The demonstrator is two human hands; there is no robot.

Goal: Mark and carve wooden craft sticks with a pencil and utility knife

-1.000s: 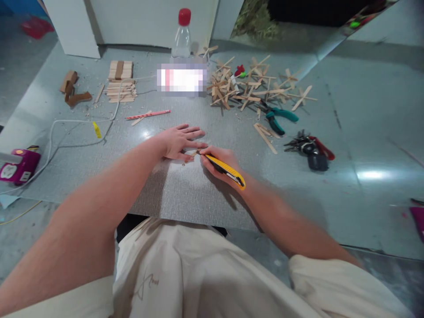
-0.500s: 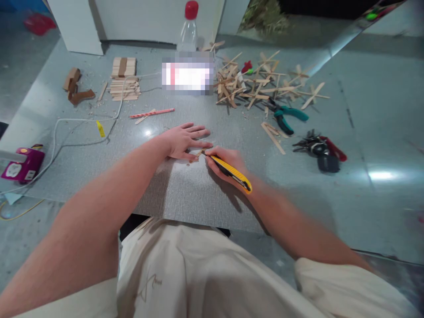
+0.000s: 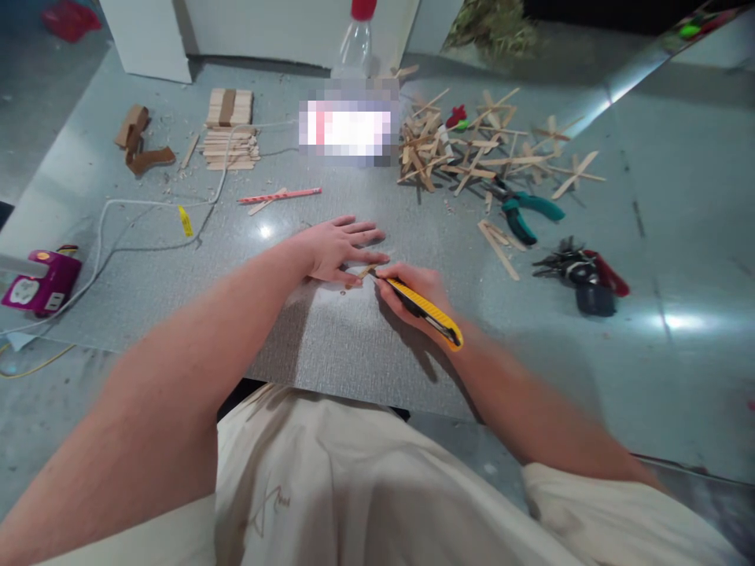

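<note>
My left hand (image 3: 342, 248) lies flat on the grey board (image 3: 330, 338), fingers spread, pressing down a small wooden stick (image 3: 362, 273) under its fingertips. My right hand (image 3: 413, 295) grips a yellow utility knife (image 3: 428, 310). The knife's tip points left and meets the stick right beside my left fingertips. Both forearms reach in from the bottom of the view over my light trousers.
A pile of crossed wooden sticks (image 3: 472, 149), teal pliers (image 3: 528, 212), loose sticks (image 3: 499, 244) and a bunch of keys (image 3: 581, 271) lie to the right. Stacked flat sticks (image 3: 230, 145), a pink pencil (image 3: 283, 195), a white cable (image 3: 147, 208), a pink socket block (image 3: 38, 279) and a bottle (image 3: 357, 39) sit left and behind.
The view has shifted slightly, so everything sits a bit further right and lower. Both hands keep the same pose on the stick and knife.
</note>
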